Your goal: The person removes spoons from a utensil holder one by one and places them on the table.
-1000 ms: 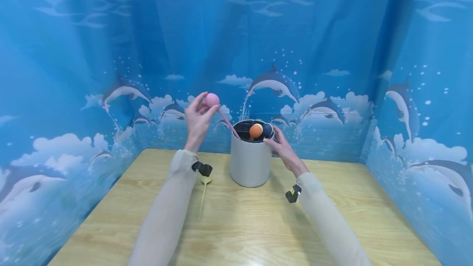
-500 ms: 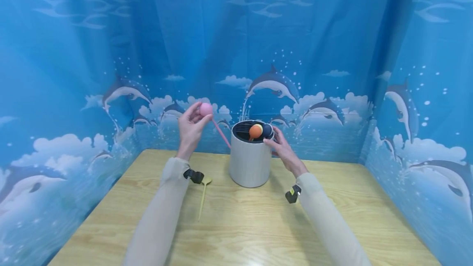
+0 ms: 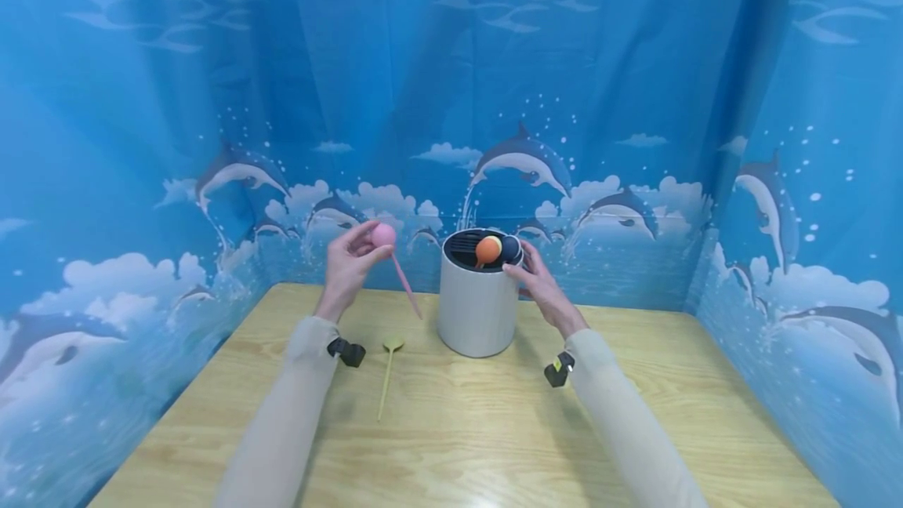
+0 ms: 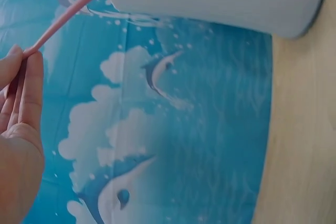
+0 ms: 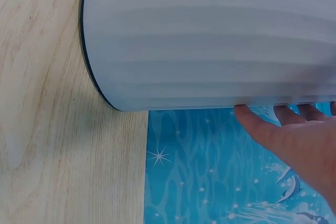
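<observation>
In the head view my left hand (image 3: 346, 269) pinches a pink spoon (image 3: 384, 234) close to its round bowl. The spoon's thin handle slants down and right, its tip outside a white utensil holder (image 3: 477, 312). The left wrist view shows thumb and fingertips on the pink handle (image 4: 73, 10). My right hand (image 3: 542, 286) holds the right side of the holder near its rim; the fingers (image 5: 257, 124) touch the wall in the right wrist view. An orange spoon (image 3: 488, 250) and a dark blue spoon (image 3: 510, 248) stand in the holder's black slotted top, lower parts hidden.
A yellow-green spoon (image 3: 386, 379) lies on the wooden table (image 3: 458, 429), left of the holder and near my left forearm. A blue curtain (image 3: 437, 100) printed with dolphins encloses the table at the back and both sides.
My left hand has moved left and down, and the pink spoon's handle has come from the holder's rim to outside it. My right hand stays in place on the holder.
</observation>
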`<state>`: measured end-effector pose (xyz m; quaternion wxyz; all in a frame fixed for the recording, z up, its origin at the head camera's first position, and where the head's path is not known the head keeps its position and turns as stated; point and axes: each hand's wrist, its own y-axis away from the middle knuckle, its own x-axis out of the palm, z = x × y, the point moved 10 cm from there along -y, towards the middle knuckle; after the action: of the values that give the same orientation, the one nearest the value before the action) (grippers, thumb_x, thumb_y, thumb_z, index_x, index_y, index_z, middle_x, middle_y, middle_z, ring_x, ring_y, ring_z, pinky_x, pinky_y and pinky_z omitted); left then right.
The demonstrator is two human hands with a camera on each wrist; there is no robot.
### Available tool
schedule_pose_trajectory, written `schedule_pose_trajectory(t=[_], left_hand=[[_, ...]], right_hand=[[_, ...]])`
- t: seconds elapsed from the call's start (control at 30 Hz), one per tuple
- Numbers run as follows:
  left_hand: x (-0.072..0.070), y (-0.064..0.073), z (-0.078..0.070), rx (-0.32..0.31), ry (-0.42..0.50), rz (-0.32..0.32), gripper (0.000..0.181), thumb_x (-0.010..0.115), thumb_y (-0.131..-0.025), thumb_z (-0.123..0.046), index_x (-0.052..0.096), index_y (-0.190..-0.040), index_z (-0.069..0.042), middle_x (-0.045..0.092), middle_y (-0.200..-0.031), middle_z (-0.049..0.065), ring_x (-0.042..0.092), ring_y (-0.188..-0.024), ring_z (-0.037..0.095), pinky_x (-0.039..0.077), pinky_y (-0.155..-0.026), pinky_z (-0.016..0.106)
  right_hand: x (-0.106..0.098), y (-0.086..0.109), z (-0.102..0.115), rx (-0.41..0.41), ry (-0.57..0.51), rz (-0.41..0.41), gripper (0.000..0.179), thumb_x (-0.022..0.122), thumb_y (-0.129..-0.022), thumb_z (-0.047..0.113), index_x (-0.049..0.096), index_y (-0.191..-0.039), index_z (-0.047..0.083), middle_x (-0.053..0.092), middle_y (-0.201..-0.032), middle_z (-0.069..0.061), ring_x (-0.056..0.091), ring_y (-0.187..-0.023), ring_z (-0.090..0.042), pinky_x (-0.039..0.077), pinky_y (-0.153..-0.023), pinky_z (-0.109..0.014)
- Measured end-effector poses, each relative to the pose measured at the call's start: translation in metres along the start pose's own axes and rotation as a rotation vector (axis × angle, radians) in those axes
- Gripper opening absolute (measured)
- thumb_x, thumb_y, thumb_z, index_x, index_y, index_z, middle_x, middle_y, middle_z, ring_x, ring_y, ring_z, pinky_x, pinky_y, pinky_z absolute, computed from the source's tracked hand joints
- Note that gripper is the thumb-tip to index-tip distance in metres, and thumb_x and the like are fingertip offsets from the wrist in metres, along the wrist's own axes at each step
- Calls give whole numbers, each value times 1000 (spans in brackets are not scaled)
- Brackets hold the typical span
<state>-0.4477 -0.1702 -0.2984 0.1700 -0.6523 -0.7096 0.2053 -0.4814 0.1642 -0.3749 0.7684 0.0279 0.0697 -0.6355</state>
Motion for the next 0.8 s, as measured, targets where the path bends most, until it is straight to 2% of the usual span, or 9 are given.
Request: schedule_pose_trajectory(t=[0.3,0.4,0.5,0.63,0.8], left_hand=[[-12,11,30,-88,-23,69,57,79,-83,-14,58,-135,-4,70,-98,2,69,-88,5,57,-82,20],[-16,14,40,-122,-49,90,59,80,-82,-15,57,-136,-4,69,-97,-1,68,-88,5,57,-81,21],[-19,19,49,-165,-61,123,61,80,-82,-15,56,-137,-4,70,-101,3,68,-89,5,57,-81,22],[-23,27,60,-214,-60,167,64,79,-83,-15,52,-141,-5,67,-113,18,68,-90,6,58,-82,24],[-27,32,70,-255,-76,189,64,78,-84,-15,52,-141,-4,64,-116,22,69,-89,8,59,-84,30]], right_hand=[[-3,1,1,4,14,-15,84,63,-93,44,11,-157,31,6,-167,-4,9,-153,-30,20,-115,-67],[-2,1,2,2,18,-10,84,63,-93,44,10,-157,31,5,-167,-4,9,-153,-30,20,-115,-67],[-2,2,3,2,12,-8,84,63,-93,43,10,-157,31,5,-167,-4,8,-153,-30,20,-115,-67],[0,2,3,6,0,-3,84,64,-93,42,11,-157,31,5,-167,-3,8,-153,-29,20,-115,-67],[0,1,2,4,0,2,85,64,-93,43,10,-157,31,5,-167,-3,8,-153,-29,20,-115,-67]])
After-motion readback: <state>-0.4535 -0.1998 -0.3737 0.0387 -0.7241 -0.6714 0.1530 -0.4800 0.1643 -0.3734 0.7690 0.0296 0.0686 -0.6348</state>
